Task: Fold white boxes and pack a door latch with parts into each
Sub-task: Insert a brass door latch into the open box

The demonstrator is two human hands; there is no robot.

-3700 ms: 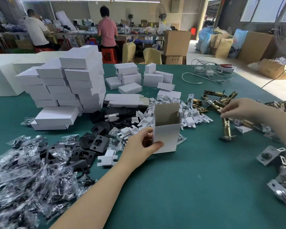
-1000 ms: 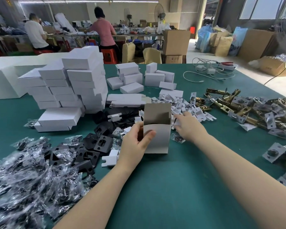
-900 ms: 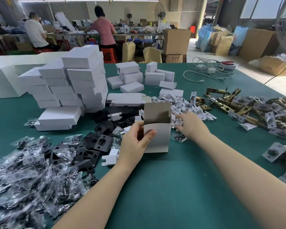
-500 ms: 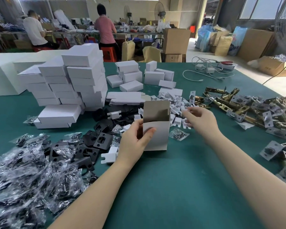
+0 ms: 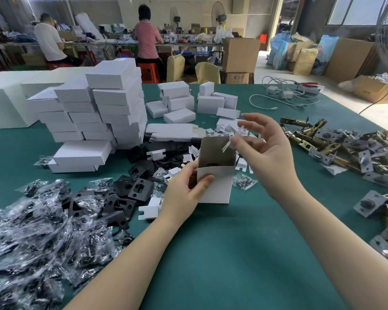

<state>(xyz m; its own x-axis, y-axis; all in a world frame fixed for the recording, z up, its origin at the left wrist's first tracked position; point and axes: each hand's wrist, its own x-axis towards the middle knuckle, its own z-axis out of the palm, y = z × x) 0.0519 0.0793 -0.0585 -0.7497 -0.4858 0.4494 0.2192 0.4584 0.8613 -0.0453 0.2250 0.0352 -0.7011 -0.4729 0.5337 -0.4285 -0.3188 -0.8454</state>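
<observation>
A white box [image 5: 217,182] stands upright on the green table [image 5: 222,253] with its top open. My left hand [image 5: 186,191] grips its left side, thumb on the front wall. My right hand [image 5: 264,151] hovers above the box's right rim and pinches a small white card insert [image 5: 232,139] that hangs over the opening. Something dark lies inside the box. Brass door latches [image 5: 323,144] are heaped to the right. White card inserts [image 5: 224,130] lie scattered behind the box.
Stacked closed white boxes [image 5: 99,113] rise at the left rear. Black strike plates [image 5: 130,186] and bagged parts [image 5: 38,231] cover the left. A small screw bag [image 5: 243,181] lies right of the box. Grey plates [image 5: 372,202] sit at the right edge. Cables [image 5: 282,95] lie far back.
My right hand picked a white insert from the pile behind the box and lifted it above the box's opening. My left hand kept its hold on the box.
</observation>
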